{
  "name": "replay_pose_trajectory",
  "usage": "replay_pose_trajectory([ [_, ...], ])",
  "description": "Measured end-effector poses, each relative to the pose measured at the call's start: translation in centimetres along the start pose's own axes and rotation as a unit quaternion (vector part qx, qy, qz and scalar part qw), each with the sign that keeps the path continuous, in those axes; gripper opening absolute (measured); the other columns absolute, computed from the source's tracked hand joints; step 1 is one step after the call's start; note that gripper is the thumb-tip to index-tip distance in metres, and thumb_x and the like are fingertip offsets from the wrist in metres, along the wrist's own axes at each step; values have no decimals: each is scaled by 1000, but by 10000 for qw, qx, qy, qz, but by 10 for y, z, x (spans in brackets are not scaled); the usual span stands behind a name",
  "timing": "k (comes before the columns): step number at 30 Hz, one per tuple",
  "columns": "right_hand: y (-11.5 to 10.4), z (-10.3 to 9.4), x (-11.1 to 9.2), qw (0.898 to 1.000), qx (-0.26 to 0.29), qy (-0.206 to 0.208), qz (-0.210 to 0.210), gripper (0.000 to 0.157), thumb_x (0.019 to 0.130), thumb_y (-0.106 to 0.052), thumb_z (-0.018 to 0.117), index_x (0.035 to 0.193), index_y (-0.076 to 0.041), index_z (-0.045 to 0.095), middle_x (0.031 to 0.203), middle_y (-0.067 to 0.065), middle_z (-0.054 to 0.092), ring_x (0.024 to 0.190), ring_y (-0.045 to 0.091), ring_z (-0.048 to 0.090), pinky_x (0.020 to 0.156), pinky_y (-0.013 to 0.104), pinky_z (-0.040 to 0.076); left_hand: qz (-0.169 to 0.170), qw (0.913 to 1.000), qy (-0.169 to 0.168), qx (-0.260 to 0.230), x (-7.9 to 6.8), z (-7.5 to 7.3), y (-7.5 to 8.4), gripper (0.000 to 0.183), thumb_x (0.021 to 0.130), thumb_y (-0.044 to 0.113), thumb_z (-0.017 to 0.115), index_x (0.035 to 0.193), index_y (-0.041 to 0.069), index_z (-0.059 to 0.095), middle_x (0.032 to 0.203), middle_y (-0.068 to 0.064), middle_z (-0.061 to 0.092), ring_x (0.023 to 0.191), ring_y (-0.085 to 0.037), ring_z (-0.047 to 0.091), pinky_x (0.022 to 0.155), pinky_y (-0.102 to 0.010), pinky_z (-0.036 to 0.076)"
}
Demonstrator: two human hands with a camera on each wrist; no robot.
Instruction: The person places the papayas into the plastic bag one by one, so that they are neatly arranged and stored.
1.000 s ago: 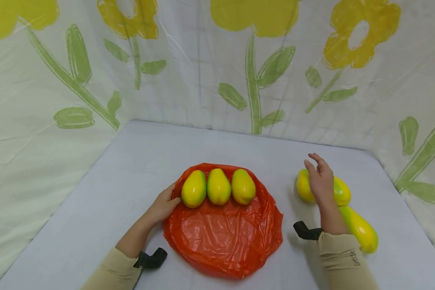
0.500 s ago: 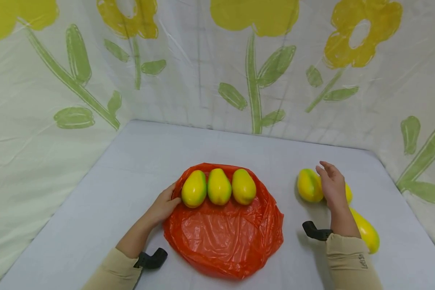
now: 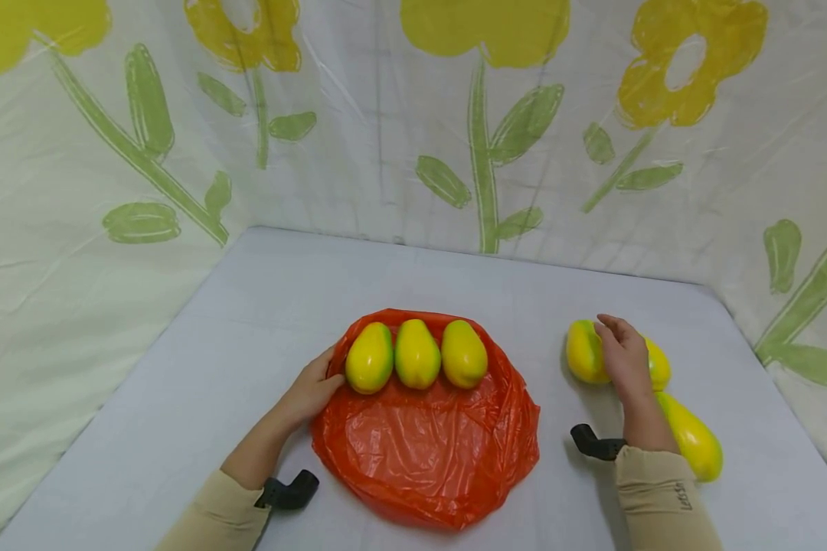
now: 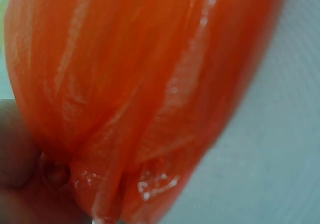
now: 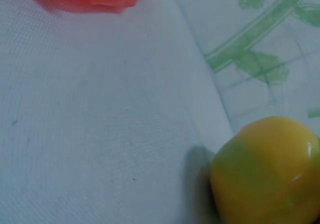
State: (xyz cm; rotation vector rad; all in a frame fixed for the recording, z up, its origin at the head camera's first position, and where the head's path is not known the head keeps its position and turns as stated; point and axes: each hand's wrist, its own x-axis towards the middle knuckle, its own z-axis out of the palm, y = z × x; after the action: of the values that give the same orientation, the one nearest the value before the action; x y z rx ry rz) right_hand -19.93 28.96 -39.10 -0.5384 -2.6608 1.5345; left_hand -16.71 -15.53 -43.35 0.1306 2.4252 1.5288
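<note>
Fingers: left hand (image 3: 308,392) is gripping rim of red plastic bag (image 3: 420,451) | right hand (image 3: 627,363) is hanging relaxed over loose papayas (image 3: 583,353) | three papayas (image 3: 416,357) are lying in bag | risk: off-centre grasp rolling neighbours

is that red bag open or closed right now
Open. The red bag gapes upward, three yellow-green fruits visible inside; the left hand grips its edge.
</note>
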Motion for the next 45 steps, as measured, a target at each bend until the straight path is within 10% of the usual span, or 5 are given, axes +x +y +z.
replay_pose_trajectory([
  [23, 11, 23, -4, 9978, 642, 130, -27, 53, 97, -38, 40, 141, -9, 39, 149, 9, 35, 134, 24, 33, 114, 41, 28, -9, 10000, -41, -84, 1, 0, -2, 60, 92, 7, 41, 149, 10, 22, 151, -14, 31, 135, -34, 35, 104, -49, 38],
  [45, 17, 31, -4, 9828, 1764, -26, 553, 55, 98, -43, 33, 147, -20, 29, 157, 0, 17, 143, 20, 13, 120, 40, 9, 54, 9999, -79, -74, 0, -2, 0, 59, 93, 7, 40, 149, 8, 21, 152, -16, 27, 139, -36, 27, 109, -53, 30],
])
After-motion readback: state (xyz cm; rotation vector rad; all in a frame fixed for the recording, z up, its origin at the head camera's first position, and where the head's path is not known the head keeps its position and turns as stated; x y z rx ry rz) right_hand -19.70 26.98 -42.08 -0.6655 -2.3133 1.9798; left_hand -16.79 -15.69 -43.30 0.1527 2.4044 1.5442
